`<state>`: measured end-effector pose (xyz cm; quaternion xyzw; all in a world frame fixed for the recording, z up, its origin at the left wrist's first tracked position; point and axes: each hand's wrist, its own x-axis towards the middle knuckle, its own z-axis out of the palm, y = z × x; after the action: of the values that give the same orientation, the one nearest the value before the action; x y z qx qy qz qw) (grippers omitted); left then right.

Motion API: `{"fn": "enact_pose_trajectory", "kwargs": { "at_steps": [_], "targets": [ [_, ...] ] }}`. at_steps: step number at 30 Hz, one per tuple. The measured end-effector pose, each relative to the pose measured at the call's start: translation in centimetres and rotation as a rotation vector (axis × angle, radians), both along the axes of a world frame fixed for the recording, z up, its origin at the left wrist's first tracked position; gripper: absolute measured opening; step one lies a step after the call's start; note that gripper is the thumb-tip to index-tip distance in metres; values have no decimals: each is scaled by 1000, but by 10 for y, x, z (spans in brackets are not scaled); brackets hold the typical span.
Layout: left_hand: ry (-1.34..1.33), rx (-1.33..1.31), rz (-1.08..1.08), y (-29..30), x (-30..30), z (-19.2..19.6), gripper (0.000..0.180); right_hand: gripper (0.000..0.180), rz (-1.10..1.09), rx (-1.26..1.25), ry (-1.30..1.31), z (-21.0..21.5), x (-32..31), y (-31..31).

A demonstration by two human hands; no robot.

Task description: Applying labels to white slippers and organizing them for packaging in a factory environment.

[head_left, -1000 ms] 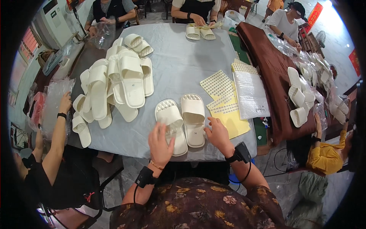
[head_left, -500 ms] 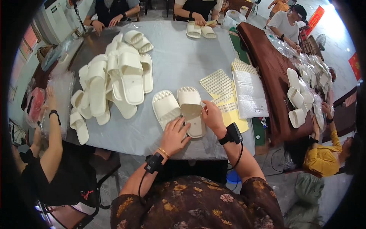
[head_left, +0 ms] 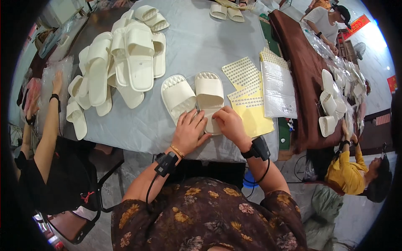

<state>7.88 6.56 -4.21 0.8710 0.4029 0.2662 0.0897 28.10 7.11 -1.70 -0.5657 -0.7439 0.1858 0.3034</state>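
Two cream slippers lie side by side in front of me, toes pointing away. My left hand (head_left: 188, 130) rests flat over the heel of the left slipper (head_left: 178, 94), fingers stretched and thumb toward the right one. Over the insole of the right slipper (head_left: 209, 88), my right hand (head_left: 230, 125) is closed, thumb and fingertips pressed together. Whatever is in that pinch is hidden. Yellow-backed sheets of small printed stickers (head_left: 252, 117) lie just right of the slippers, partly overlapping.
A heap of cream slippers (head_left: 139, 62) covers the table's left side. A clear plastic packet (head_left: 278, 94) lies beside the sticker sheets. Another slipper pair (head_left: 227, 12) sits at the far edge. A brown-covered table (head_left: 293, 75) stands right; co-workers' arms reach in at both sides.
My right hand has moved from the right slipper's edge onto its insole, fingers now bunched together. The left hand stays on the left slipper. The whole view has shifted slightly.
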Motion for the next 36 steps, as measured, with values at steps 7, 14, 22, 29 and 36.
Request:
{"fn": "enact_pose_trajectory", "kwargs": {
  "at_steps": [7, 14, 22, 29, 36],
  "targets": [
    [15, 4, 5, 0, 0, -2, 52, 11, -15, 86, -26, 1, -2, 0],
    [1, -2, 3, -1, 0, -2, 53, 11, 3, 14, -21, 1, 0, 3],
    [-1, -14, 7, 0, 0, 0, 52, 9, 2, -44, 10, 6, 0, 8],
    [7, 3, 8, 0, -1, -1, 53, 4, 116, 52, -132, 5, -2, 16],
    [-2, 4, 6, 0, -2, -1, 54, 8, 212, 60, -328, -2, -3, 21]
  ]
}}
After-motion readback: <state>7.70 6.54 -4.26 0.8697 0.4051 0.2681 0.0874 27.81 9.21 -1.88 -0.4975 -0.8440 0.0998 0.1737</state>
